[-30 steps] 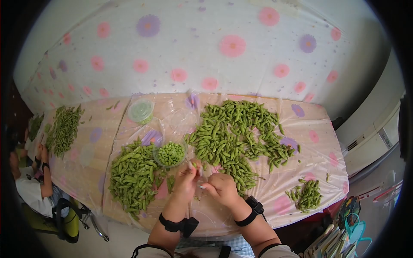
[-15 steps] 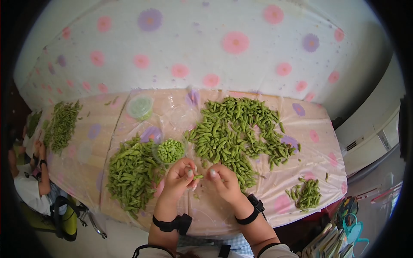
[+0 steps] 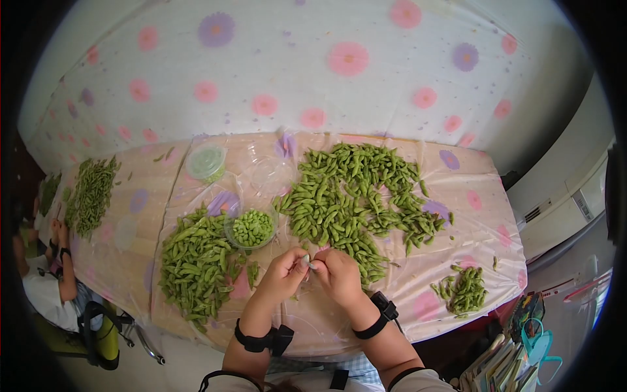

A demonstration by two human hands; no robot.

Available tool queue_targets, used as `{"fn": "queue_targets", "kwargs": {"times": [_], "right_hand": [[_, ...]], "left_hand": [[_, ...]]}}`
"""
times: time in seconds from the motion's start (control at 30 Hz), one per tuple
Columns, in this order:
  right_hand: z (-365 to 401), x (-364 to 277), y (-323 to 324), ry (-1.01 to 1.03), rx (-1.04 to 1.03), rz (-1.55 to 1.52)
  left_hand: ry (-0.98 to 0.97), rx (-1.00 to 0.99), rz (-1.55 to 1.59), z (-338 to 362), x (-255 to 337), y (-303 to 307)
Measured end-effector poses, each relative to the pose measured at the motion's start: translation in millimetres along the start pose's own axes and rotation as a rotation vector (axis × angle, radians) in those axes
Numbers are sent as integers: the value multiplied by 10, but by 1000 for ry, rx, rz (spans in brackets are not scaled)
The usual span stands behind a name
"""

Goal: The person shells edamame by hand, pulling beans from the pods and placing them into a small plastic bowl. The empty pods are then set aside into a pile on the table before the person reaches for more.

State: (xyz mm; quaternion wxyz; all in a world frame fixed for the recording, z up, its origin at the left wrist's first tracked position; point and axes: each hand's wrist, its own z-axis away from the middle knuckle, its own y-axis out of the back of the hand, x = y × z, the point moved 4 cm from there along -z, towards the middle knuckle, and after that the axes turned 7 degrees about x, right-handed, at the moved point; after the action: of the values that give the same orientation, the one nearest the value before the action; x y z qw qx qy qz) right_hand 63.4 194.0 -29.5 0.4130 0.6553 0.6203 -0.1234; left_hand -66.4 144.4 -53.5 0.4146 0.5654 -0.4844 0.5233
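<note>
My left hand [image 3: 283, 274] and my right hand [image 3: 338, 274] meet above the near edge of the table, thumbs and forefingers pinched together. Between the fingertips is what looks like a small green edamame pod, mostly hidden. Just beyond my left hand stands a clear round tub [image 3: 251, 230] holding shelled green beans [image 3: 253, 227]. A heap of edamame pods [image 3: 196, 268] lies left of my left hand. The larger spread of edamame pods [image 3: 353, 202] reaches from behind my right hand toward the back of the table.
A lidded tub [image 3: 206, 163] and an empty clear container [image 3: 268, 171] stand farther back. A small pod pile [image 3: 467, 291] lies at right. At far left another person [image 3: 52, 274] sits by more pods [image 3: 91, 196]. Books [image 3: 490, 369] stand below the table's right side.
My hands have come together from slightly apart; my right hand moved left to meet the left. The green piece that showed in my left fingers is now mostly covered. The view shifted slightly.
</note>
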Motion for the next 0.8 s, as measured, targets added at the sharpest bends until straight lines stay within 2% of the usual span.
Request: {"fn": "queue_targets", "kwargs": {"times": [0.13, 0.2, 0.23, 0.3, 0.53, 0.6, 0.73, 0.8], "right_hand": [[30, 20, -32, 42, -1, 43], [101, 128, -95, -200, -39, -70], [111, 124, -108, -201, -39, -71], [148, 169, -168, -375, -99, -248], [275, 330, -321, -649, -144, -660], [284, 310, -330, -860, -190, -891], [213, 211, -249, -814, -184, -892], [182, 154, -185, -825, -305, -982]], "left_hand": [[-57, 82, -209, -23, 36, 13], [-397, 165, -459, -32, 170, 15], [-396, 165, -460, -42, 172, 14], [-569, 210, -526, -31, 238, 6], [-658, 242, -610, -12, 374, -38], [-679, 219, -652, -11, 405, -62], [-677, 217, -584, -3, 335, -36], [-625, 160, -446, 7, 295, -17]]}}
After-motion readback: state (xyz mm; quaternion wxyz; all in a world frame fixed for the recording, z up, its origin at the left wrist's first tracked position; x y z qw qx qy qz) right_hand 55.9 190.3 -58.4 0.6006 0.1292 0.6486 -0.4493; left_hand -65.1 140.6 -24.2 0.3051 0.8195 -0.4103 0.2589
